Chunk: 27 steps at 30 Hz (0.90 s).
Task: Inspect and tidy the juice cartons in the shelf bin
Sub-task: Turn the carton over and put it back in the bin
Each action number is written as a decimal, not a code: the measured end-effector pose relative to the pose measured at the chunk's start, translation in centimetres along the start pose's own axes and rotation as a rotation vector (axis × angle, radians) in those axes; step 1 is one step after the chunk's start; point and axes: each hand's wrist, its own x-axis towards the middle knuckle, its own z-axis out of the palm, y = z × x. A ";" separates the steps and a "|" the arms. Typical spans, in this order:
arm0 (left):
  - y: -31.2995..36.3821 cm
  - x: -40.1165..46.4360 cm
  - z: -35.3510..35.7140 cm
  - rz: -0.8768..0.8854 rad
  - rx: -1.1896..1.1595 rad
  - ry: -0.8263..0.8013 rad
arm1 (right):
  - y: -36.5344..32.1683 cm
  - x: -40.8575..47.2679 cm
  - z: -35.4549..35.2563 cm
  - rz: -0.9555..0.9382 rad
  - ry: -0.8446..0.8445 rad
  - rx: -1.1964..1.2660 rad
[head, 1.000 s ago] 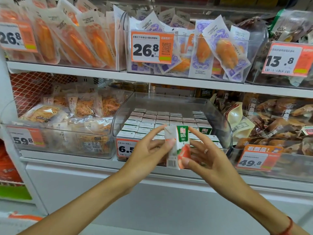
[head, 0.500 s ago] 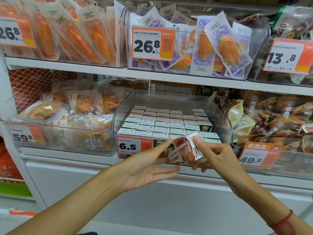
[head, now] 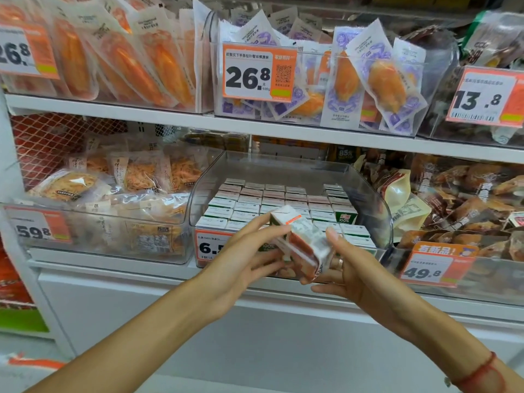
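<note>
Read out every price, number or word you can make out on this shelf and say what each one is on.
"26.8": orange tag on the purple-packet bin; small print unreadable.
"26.8": tag at upper left, partly cut off.
"13.8": tag at upper right.
"59.8": tag on the lower left bin.
"6.": tag on the carton bin; the rest is hidden by the left hand.
"49.8": tag at lower right.
"100%": green carton in the bin.
Held carton: print blurred.
</note>
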 end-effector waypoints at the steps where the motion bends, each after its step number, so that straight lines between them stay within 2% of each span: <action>1: 0.2 0.1 0.1 0.055 0.049 -0.015 | 0.1 0.0 0.1 -0.034 0.021 0.010; 5: 0.1 0.4 0.0 0.145 0.118 0.003 | 0.6 0.1 1.1 -0.246 0.189 -0.109; 9: -0.4 0.7 0.1 0.097 0.128 0.123 | 1.0 0.3 0.9 -0.428 0.346 -0.475; 14: -0.4 0.6 0.1 0.086 -0.007 0.102 | 1.4 0.7 -1.4 -0.661 0.351 -0.907; 19: -0.4 1.3 0.7 0.138 0.272 0.153 | 1.6 1.3 -2.8 -0.807 0.358 -1.200; 22: 0.0 2.6 1.7 0.197 0.347 0.192 | 1.5 1.8 -4.0 -0.801 0.434 -1.239; 27: 0.6 7.8 4.4 0.256 0.363 0.254 | 2.3 1.8 -8.7 -0.468 0.681 -1.344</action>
